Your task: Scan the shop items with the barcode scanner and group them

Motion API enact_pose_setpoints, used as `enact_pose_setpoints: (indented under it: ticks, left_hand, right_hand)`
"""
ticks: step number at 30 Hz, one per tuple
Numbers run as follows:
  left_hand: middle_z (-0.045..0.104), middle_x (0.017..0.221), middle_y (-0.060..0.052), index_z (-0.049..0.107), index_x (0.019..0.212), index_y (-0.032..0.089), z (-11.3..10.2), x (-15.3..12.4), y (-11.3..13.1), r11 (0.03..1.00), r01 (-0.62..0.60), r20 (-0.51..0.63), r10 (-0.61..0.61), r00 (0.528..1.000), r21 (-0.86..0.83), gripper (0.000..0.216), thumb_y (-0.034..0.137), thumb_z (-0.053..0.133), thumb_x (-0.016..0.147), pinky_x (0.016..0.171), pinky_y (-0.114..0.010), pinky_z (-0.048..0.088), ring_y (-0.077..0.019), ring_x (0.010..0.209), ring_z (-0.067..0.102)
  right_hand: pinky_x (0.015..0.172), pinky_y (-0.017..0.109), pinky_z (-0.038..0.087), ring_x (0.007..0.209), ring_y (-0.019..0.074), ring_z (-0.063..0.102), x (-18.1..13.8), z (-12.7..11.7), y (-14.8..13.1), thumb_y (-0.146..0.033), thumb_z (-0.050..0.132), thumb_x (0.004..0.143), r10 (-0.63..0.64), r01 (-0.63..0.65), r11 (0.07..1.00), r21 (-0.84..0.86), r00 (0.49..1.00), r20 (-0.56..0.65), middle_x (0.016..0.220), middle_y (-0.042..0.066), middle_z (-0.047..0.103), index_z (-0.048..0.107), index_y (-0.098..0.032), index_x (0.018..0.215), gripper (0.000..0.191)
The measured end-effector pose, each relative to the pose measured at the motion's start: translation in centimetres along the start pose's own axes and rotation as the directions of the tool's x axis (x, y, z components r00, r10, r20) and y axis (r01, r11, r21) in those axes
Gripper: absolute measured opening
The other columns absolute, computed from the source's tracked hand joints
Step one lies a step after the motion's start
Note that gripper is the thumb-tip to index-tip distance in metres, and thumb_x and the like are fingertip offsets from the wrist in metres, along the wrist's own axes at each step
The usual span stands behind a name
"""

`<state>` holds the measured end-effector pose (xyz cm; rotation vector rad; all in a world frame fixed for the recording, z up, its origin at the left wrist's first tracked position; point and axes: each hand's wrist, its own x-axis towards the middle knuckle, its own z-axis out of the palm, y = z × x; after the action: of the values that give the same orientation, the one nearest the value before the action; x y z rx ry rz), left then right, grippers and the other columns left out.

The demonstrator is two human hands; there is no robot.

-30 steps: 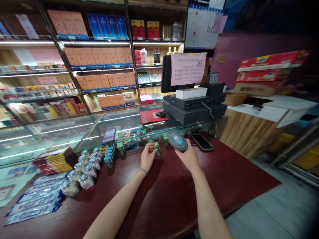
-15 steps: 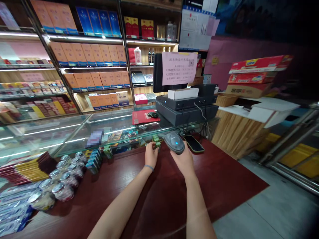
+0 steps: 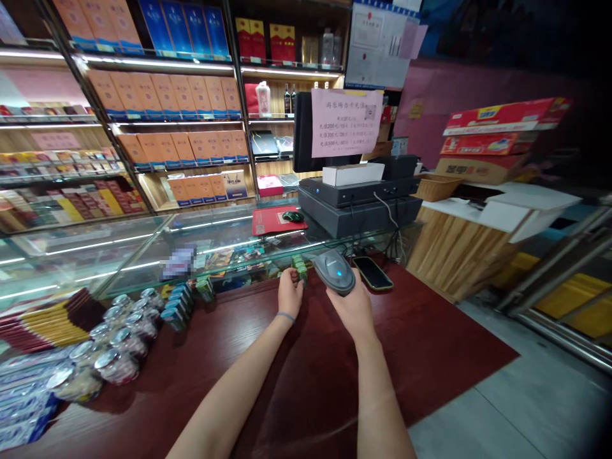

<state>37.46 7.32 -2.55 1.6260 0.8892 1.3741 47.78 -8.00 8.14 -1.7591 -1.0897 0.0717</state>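
Observation:
My right hand (image 3: 354, 307) is closed around a grey barcode scanner (image 3: 333, 271) with a blue light on top, held over the dark red counter (image 3: 310, 376). Just to its left, my left hand (image 3: 289, 290) pinches a small green pack (image 3: 301, 273) that stands with other green packs (image 3: 297, 261) at the foot of the glass display case (image 3: 143, 248). A grey band sits on my left wrist. Scanner and pack are a few centimetres apart.
A black phone (image 3: 371, 273) lies right of the scanner. Behind it stand a black register (image 3: 358, 204) and a monitor with a pink notice (image 3: 345, 122). Jars (image 3: 119, 331), teal packs (image 3: 178, 306) and flat packets (image 3: 43, 315) line the counter's left side. Shelves of boxes fill the back wall.
My left hand has carried the green pack from the open counter back to the row of green packs by the glass case. The scanner stayed beside it. The camera shifted right.

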Motion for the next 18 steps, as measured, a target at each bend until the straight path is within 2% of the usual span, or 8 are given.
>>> enact_pose_setpoints:
  ticks: [4,7,13,18]
  left_hand:
    - [0.055,0.099,-0.005,0.057,0.109,0.020,-1.0,-0.5,0.3,0.997,0.028,-0.036,-0.030,0.999,-0.066,0.044,0.011,0.076,0.070,0.086,-0.036,0.050,-0.0196,0.092,0.056]
    - [0.055,0.103,-0.006,0.058,0.114,0.020,-3.3,-1.1,1.0,0.999,0.019,-0.087,-0.022,0.996,-0.034,0.047,0.014,0.077,0.072,0.087,-0.037,0.050,-0.0199,0.094,0.058]
    - [0.056,0.112,-0.010,0.057,0.118,0.020,-11.4,-2.0,2.7,0.998,-0.007,-0.236,0.022,0.971,0.066,0.041,0.020,0.074,0.080,0.092,-0.041,0.052,-0.0238,0.103,0.059]
    - [0.055,0.118,-0.010,0.058,0.119,0.021,-18.4,-2.2,3.1,0.992,-0.052,-0.368,0.090,0.925,0.114,0.043,0.023,0.076,0.079,0.098,-0.044,0.051,-0.0264,0.113,0.057]
  right_hand:
    - [0.066,0.034,0.051,0.084,0.0296,0.072,-0.1,0.3,-0.1,-0.037,0.065,0.077,-0.024,0.024,0.999,0.034,1.000,-0.008,0.083,0.003,0.073,0.049,-0.031,0.100,0.028]
    - [0.067,0.034,0.051,0.083,0.0292,0.072,-0.3,0.7,-0.1,-0.039,0.065,0.077,-0.031,0.031,0.997,0.068,0.999,0.008,0.082,0.002,0.072,0.050,-0.031,0.099,0.027]
    - [0.057,0.031,0.049,0.072,0.0265,0.070,-0.7,2.2,-0.4,-0.043,0.065,0.076,-0.071,0.062,0.987,0.146,0.996,0.059,0.081,0.004,0.071,0.053,-0.028,0.100,0.031]
    - [0.056,0.029,0.049,0.064,0.0226,0.069,-1.9,3.7,-2.0,-0.042,0.066,0.076,-0.112,0.076,0.970,0.233,0.983,0.145,0.074,0.002,0.071,0.054,-0.027,0.098,0.029]
